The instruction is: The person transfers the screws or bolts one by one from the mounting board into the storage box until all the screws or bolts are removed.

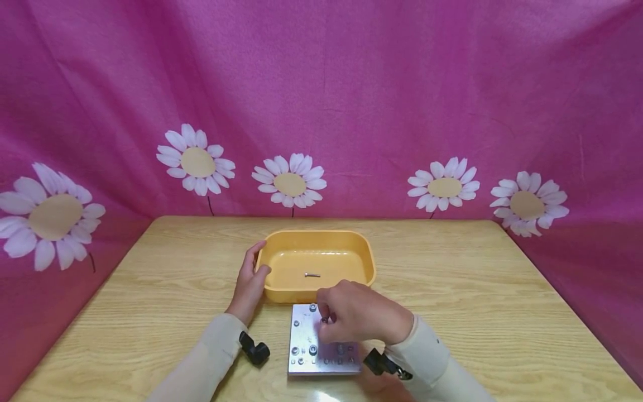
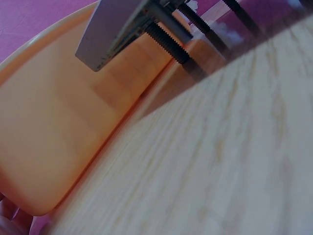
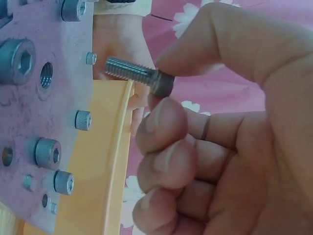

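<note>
My right hand point(image 1: 356, 312) pinches a socket head screw point(image 3: 129, 72) by its head between thumb and index finger. Its threaded end points at the metal plate point(image 1: 303, 335), close to an open threaded hole in the right wrist view. Several socket head screws of different sizes sit in this plate, and their threaded shanks point(image 2: 168, 43) stick out under it in the left wrist view. On the left side of the yellow tub point(image 1: 316, 296), my left hand point(image 1: 249, 282) grips the rim, thumb over the edge. A single loose screw point(image 1: 312, 274) lies on the tub's floor.
The wooden table point(image 1: 166, 290) carries the tub, with the plate just in front of it. A pink curtain point(image 1: 366, 84) with white daisies hangs behind the table and along both sides. Each wrist wears a small black camera mount point(image 1: 254, 350).
</note>
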A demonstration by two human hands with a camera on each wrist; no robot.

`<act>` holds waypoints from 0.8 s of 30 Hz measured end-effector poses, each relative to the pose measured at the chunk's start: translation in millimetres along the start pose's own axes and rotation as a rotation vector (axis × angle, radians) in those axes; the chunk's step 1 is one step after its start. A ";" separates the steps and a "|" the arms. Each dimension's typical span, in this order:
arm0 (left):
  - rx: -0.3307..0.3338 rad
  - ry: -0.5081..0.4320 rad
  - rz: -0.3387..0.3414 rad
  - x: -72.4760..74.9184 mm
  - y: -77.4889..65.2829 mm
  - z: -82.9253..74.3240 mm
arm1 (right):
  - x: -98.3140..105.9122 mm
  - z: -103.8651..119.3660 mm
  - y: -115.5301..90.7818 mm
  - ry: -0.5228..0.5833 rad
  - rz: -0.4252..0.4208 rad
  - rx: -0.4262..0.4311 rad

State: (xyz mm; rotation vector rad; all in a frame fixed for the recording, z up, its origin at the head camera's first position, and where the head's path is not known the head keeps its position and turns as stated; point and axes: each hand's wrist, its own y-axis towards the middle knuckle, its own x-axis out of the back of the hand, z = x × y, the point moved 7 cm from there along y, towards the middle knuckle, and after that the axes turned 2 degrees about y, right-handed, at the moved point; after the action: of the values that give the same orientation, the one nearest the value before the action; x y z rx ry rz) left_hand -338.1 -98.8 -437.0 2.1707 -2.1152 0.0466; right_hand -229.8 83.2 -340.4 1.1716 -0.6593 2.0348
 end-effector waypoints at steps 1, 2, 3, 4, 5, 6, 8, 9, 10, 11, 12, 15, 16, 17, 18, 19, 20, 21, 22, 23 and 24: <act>0.000 -0.001 0.002 -0.1 -0.1 0.0 | 0.7 0.4 0.0 -0.004 -0.009 0.011; 0.000 -0.002 0.004 -0.1 -0.2 0.0 | 1.5 0.6 0.1 -0.008 -0.019 0.022; 0.001 -0.003 0.006 -0.1 -0.5 -0.2 | 2.1 0.5 0.2 -0.012 -0.029 0.030; 0.002 -0.003 0.008 -0.3 -0.6 -0.4 | 3.0 0.7 0.2 -0.018 -0.041 0.039; 0.002 -0.004 0.009 -0.2 -0.7 -0.5 | 4.0 0.8 0.3 -0.021 -0.053 0.046; 0.001 -0.005 0.010 -0.2 -0.9 -0.7 | 4.9 0.9 0.5 -0.023 -0.064 0.054; 0.002 -0.006 0.012 -0.3 -1.5 -1.5 | 6.7 1.6 0.8 -0.018 -0.081 0.065; 0.003 -0.007 0.013 -0.3 -1.6 -1.7 | 7.4 1.8 0.9 -0.014 -0.087 0.067; 0.003 -0.007 0.012 -0.5 -1.2 -1.5 | 8.6 2.1 0.8 -0.012 -0.094 0.070; 0.002 -0.008 0.011 -0.6 -0.8 -1.3 | 9.5 2.2 0.8 -0.008 -0.101 0.073; 0.001 -0.010 0.011 -1.0 -0.6 -1.5 | 10.4 2.4 0.7 -0.003 -0.104 0.073; -0.003 -0.014 0.006 -1.6 0.3 -1.6 | 12.5 1.6 0.7 0.015 -0.107 0.055; -0.007 -0.015 0.005 -2.0 0.6 -1.8 | 13.5 1.4 0.6 0.020 -0.110 0.049; -0.011 -0.017 0.005 -2.2 0.5 -2.4 | 14.2 1.1 0.7 0.028 -0.112 0.043; -0.011 -0.017 0.004 -2.3 0.4 -2.7 | 14.8 0.9 0.8 0.033 -0.115 0.040; -0.010 -0.016 0.003 -2.2 0.4 -2.5 | 15.4 1.0 0.8 0.037 -0.120 0.042; -0.010 -0.016 0.004 -2.1 0.5 -2.2 | 15.9 1.3 0.7 0.040 -0.128 0.048; -0.008 -0.014 0.003 -1.8 0.4 -1.8 | 16.5 1.6 0.4 0.044 -0.138 0.056; -0.005 -0.012 0.003 -1.4 0.3 -1.1 | 17.1 2.1 0.3 0.045 -0.151 0.068; -0.002 -0.012 0.005 -1.1 0.0 -0.9 | 17.4 2.0 0.2 0.049 -0.162 0.076; 0.001 -0.012 0.006 -0.9 -0.1 -0.2 | 17.9 2.0 0.0 0.051 -0.174 0.085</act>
State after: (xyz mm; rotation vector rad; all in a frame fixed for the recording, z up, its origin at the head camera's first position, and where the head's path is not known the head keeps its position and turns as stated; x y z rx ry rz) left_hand -337.9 -97.9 -437.0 2.1708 -2.1283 0.0359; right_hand -235.1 87.3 -323.6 1.1791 -0.4345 1.9539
